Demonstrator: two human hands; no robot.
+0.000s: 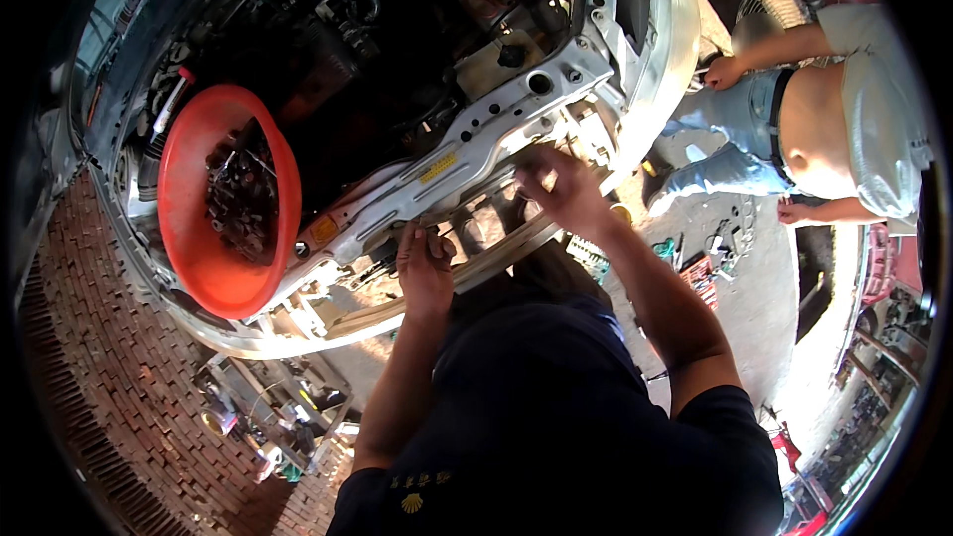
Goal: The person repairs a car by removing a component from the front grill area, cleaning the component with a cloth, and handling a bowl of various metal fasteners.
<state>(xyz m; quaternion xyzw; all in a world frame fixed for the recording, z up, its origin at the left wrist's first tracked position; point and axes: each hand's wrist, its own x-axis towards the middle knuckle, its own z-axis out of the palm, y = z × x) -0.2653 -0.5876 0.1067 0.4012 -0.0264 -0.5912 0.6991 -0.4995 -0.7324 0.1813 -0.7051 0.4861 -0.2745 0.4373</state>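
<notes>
I stand at the front of a car with its engine bay exposed. Its silver front crossmember [467,154] runs slantwise before me. My left hand [427,270] is at the lower edge of that crossmember, fingers bent and drawn together beside a small dark part; what they hold, if anything, is hidden. Farther right, my right hand [564,189] is raised over the open front frame, its fingers curled and smeared by motion. Whether it holds anything does not show. A red plastic basin [189,228] rests on the car's left front part, with many dark bolts and small metal parts [241,189] inside.
Another person [814,129] stands at the right, close to the car's corner. Tools and a red tool case [699,283] lie on the floor to my right. A cluttered low bench [288,402] stands at lower left by a brick surface [129,337]. A fan [779,0] is at upper right.
</notes>
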